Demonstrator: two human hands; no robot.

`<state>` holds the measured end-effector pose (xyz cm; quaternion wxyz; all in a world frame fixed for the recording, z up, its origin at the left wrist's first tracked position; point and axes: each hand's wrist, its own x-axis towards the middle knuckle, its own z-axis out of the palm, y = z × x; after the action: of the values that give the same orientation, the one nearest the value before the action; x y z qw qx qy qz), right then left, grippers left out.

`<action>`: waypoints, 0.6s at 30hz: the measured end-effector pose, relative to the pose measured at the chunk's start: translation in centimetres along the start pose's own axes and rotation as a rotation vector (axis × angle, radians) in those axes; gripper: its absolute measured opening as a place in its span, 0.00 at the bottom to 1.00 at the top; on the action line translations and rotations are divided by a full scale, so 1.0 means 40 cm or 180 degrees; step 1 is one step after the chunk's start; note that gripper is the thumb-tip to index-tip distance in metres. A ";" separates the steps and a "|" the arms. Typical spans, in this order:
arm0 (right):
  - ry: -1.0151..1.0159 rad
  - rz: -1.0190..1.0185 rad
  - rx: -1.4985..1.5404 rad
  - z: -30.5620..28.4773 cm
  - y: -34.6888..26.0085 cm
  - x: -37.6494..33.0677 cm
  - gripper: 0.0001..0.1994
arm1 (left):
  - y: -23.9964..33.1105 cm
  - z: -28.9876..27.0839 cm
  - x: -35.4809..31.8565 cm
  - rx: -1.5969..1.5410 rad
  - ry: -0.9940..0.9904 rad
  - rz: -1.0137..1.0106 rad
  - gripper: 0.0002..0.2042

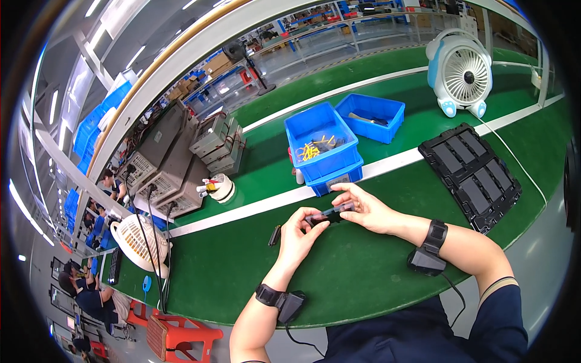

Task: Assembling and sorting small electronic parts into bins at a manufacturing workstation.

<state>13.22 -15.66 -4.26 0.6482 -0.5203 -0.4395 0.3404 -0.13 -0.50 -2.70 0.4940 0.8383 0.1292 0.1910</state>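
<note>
Both my hands hold a small dark, flat rectangular panel point(330, 215) above the green bench top. My left hand point(299, 233) grips its left end between thumb and fingers. At the other end, my right hand point(369, 209) pinches it, with a finger raised toward the blue bins. The panel's exact kind does not show. Beside my left hand lies a small black block-shaped piece point(275, 236). To the right is a black tray point(476, 209), its recesses filled with several dark flat panels point(482, 189).
Stacked blue bins point(324, 172) stand just beyond my hands, with yellow pieces point(318, 148) inside. Another blue bin point(387, 130) sits behind. A white-and-blue fan point(466, 75) trails a cable past the tray. Left are grey instruments point(172, 181), a tape roll point(224, 190) and a cream fan point(138, 242).
</note>
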 end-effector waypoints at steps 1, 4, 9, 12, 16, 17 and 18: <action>-0.0015 0.0014 0.0003 0.005 -0.001 0.004 0.28 | 0.000 -0.003 -0.002 0.0150 -0.0022 -0.0063 0.12; 0.0018 -0.0445 -0.0054 0.007 0.008 0.010 0.29 | -0.022 0.005 0.003 0.0204 0.0009 0.0028 0.12; 0.0007 -0.0135 -0.0102 0.011 0.000 0.009 0.30 | -0.038 0.014 0.010 0.0073 0.0054 0.0029 0.07; 0.0116 -0.0238 0.0283 -0.007 0.013 0.010 0.26 | -0.060 0.011 0.011 -0.0033 -0.0005 -0.0039 0.05; 0.0209 -0.0312 -0.0550 -0.031 0.029 0.012 0.14 | -0.058 0.010 0.013 -0.0011 -0.0028 -0.0068 0.05; 0.0328 -0.0234 -0.0707 -0.030 0.029 0.013 0.10 | -0.059 0.009 0.012 -0.0057 -0.0063 -0.0131 0.05; 0.0451 -0.0217 -0.0753 -0.025 0.025 0.015 0.08 | -0.059 0.007 0.013 -0.0059 -0.0056 -0.0134 0.05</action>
<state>14.39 -15.29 -5.18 0.6230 -0.6006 -0.4471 0.2264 0.39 0.62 -4.81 0.5068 0.8324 0.1407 0.1743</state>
